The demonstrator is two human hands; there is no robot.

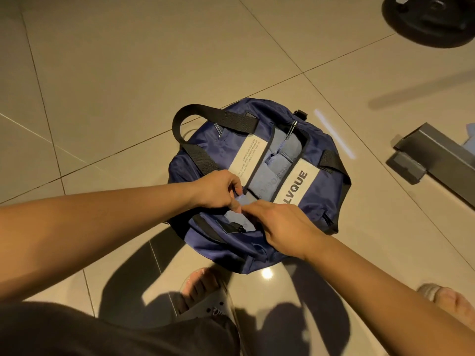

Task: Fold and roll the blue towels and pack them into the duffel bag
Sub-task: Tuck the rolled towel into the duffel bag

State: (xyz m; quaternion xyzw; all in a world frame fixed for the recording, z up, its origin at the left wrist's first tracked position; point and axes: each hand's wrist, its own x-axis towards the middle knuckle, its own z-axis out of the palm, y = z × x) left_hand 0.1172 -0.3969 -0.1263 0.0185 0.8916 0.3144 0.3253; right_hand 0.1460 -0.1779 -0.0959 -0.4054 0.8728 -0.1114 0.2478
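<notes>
Duffel bag (331,181), navy, on tiled floor (128,73), top open; blue towels (270,173) rolled inside. Left hand (218,190) and right hand (280,224) meet at near end, fingers curled; grip unclear.

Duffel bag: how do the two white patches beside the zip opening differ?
The left patch carries several lines of small print; the right patch carries big bold letters, LVQUE. In this view the left patch looks narrower than the right patch. Both are pale rectangles on the duffel bag, flanking the opening where the blue towels show.
</notes>
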